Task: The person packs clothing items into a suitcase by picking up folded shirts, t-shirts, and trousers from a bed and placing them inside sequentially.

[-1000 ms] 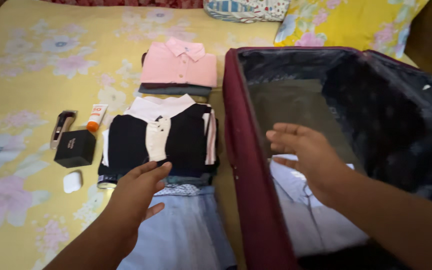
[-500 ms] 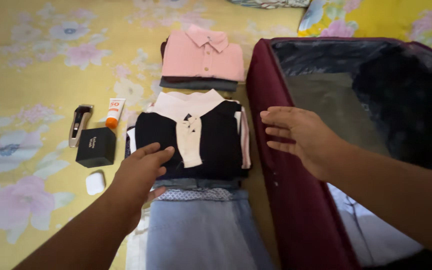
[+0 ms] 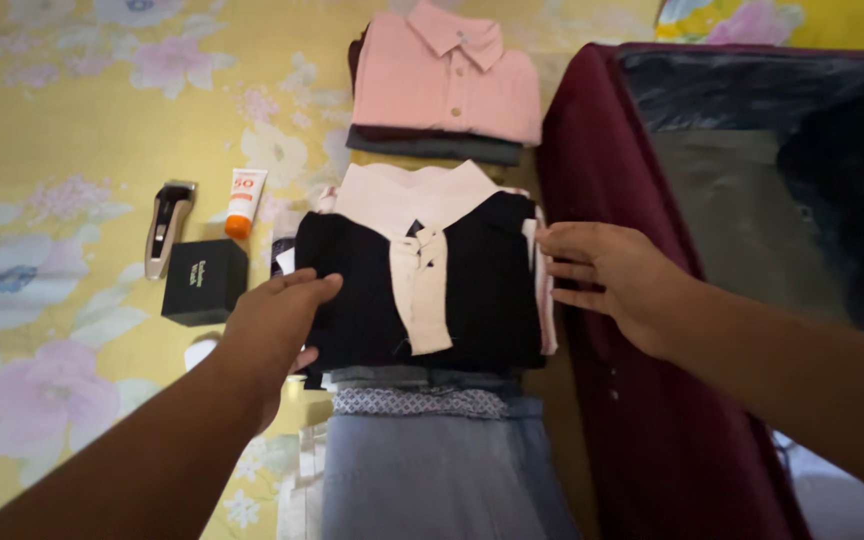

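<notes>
A folded black shirt with a white collar and placket (image 3: 422, 280) tops a stack of clothes on the bed. My left hand (image 3: 274, 330) rests at its left edge with fingers apart. At the shirt's right edge my right hand (image 3: 617, 280) has its fingers spread, touching the side of the stack, next to the maroon suitcase (image 3: 612, 300). Neither hand holds anything. A folded pale blue garment (image 3: 432, 470) lies below the stack, and a folded pink shirt (image 3: 447, 80) on dark clothes lies above it.
The open suitcase's dark lining (image 3: 752, 210) holds a grey-green folded item. On the yellow floral bedsheet (image 3: 72, 120) to the left lie a trimmer (image 3: 167, 225), an orange-and-white tube (image 3: 243, 200), a black box (image 3: 204, 282) and a small white case (image 3: 198, 353).
Both hands moved toward the black-and-white shirt; the right hand left the suitcase and reached the stack's right edge. The view shifted left and down.
</notes>
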